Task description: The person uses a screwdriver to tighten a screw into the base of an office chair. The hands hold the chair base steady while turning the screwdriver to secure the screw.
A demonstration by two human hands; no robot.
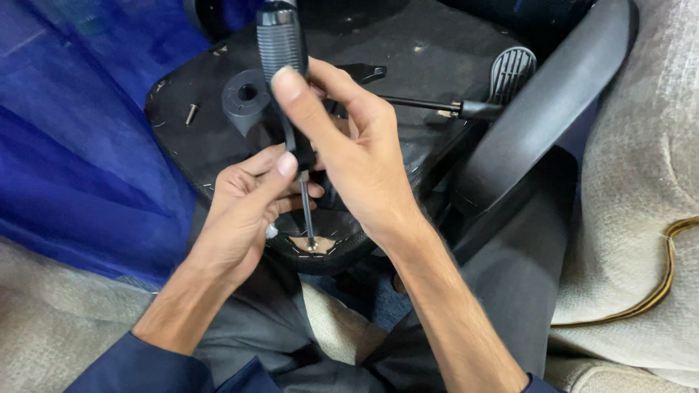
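Plainly, right hand (349,156) grips the screwdriver (285,80) upright, tip on a screw (312,247); left hand (247,196), fingers curled, probably steadies the shaft against the seat (408,51).

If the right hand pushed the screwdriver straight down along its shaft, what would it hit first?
The right hand holds the screwdriver with its tip already at a screw in the chair's underside, so it would likely press on that screw.
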